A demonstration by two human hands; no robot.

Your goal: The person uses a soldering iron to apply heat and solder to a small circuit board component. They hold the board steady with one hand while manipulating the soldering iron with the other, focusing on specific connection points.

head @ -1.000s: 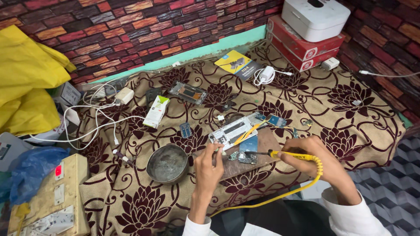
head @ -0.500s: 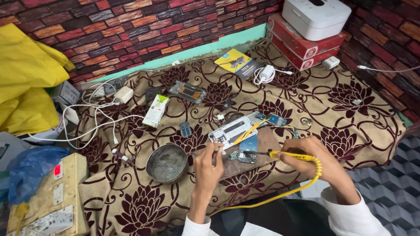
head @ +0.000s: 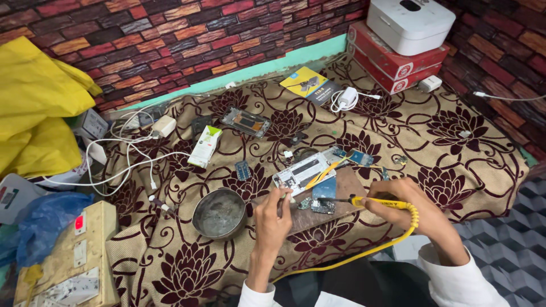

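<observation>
Basically right hand (head: 418,210) grips yellow soldering iron (head: 382,203), tip at small circuit board (head: 323,206) on wooden block (head: 318,213) near cloth's front edge; left hand (head: 273,213) pinches thin tool (head: 282,196) beside it; keep tip steady, board pinned

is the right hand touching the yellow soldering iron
Touching. The head view shows the right hand wrapped around the yellow soldering iron, fingers closed on its handle.
</observation>
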